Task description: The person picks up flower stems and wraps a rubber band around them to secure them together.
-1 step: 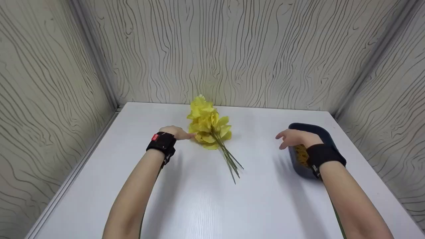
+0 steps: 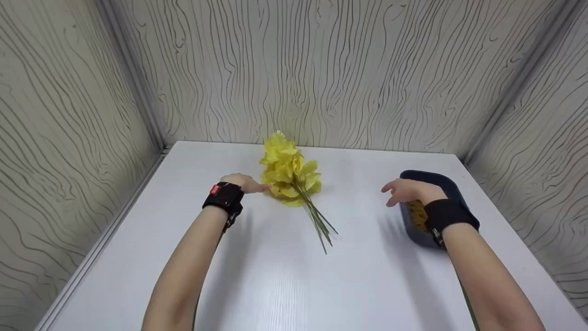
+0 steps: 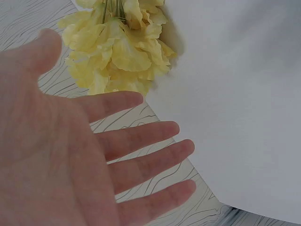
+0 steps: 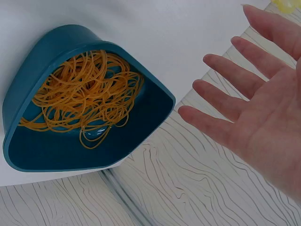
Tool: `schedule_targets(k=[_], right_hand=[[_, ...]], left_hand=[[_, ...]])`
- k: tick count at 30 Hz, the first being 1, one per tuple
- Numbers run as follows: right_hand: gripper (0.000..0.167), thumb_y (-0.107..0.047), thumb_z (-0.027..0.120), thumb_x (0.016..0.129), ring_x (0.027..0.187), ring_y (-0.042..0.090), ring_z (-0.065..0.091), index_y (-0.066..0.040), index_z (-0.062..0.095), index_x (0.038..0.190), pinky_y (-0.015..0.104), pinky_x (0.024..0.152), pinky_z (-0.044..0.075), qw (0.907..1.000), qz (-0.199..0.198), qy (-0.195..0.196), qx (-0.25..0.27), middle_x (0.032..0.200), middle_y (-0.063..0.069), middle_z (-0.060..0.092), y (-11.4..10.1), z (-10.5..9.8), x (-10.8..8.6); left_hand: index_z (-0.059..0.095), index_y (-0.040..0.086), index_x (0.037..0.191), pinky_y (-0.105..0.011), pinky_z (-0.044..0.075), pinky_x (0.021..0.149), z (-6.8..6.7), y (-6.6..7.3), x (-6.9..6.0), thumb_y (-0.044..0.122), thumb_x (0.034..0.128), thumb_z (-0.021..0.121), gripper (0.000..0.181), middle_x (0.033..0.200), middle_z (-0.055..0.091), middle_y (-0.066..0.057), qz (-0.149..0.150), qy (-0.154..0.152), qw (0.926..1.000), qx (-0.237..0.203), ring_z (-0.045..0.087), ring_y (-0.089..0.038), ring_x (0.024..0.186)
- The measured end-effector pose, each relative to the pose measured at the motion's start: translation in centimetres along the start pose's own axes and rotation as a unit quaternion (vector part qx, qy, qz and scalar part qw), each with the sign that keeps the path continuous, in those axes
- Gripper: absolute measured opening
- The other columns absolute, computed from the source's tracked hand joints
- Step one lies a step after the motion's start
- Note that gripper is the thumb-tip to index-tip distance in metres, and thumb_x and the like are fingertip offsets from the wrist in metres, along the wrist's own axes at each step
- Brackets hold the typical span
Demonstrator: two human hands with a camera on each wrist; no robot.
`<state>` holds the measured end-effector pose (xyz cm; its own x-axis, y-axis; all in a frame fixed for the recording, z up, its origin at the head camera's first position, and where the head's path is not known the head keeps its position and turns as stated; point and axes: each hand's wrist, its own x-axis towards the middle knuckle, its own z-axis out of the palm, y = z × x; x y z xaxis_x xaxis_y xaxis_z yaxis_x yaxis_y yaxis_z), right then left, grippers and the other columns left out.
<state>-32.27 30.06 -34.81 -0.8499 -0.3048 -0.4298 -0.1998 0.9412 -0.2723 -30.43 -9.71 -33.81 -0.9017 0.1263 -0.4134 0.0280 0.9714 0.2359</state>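
A bunch of yellow artificial-looking flowers (image 2: 287,174) lies on the white table, its thin green stems (image 2: 317,218) pointing toward the front right. Just left of the blooms hovers my left hand (image 2: 243,184). In the left wrist view its fingers (image 3: 150,134) are straight and spread, and nothing is held. A dark blue container (image 4: 42,150) holds a tangle of orange-yellow rubber bands (image 4: 89,89). Above its left side is my right hand (image 2: 409,191), empty, with its fingers extended in the right wrist view. My right hand and wrist hide part of the container in the head view.
The white tabletop (image 2: 275,276) is bounded by wood-grain patterned panels (image 2: 294,73) at the back and both sides. A black strap (image 2: 225,195) wraps the left wrist, and another strap (image 2: 448,216) the right.
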Motion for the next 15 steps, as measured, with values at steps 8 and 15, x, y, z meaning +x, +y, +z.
schedule_targets(k=[8, 15], right_hand=[[0.054, -0.021, 0.061, 0.085, 0.113, 0.044, 0.039, 0.001, 0.042, 0.131, 0.058, 0.088, 0.03, 0.9999, 0.011, 0.002, -0.003, 0.125, 0.03, 0.041, -0.6, 0.1, -0.1], [0.053, -0.02, 0.061, 0.085, 0.112, 0.044, 0.039, 0.0, 0.043, 0.13, 0.059, 0.087, 0.029, 0.9999, 0.014, 0.008, -0.004, 0.124, 0.03, 0.042, -0.7, -0.1, 0.1]], left_hand=[[0.042, 0.004, 0.134, -0.045, 0.03, 0.094, 0.7, -0.6, 1.4, 0.065, 0.0853, 0.031, 0.078, 0.132, 0.04, -0.021, 0.005, 0.011, 0.9999, 0.011, 0.035, -0.036, 0.121], [0.04, 0.004, 0.134, -0.045, 0.029, 0.095, 0.2, 0.4, -0.5, 0.058, 0.0901, 0.03, 0.071, 0.134, 0.038, -0.019, 0.016, 0.015, 0.9996, 0.015, 0.033, -0.035, 0.122]])
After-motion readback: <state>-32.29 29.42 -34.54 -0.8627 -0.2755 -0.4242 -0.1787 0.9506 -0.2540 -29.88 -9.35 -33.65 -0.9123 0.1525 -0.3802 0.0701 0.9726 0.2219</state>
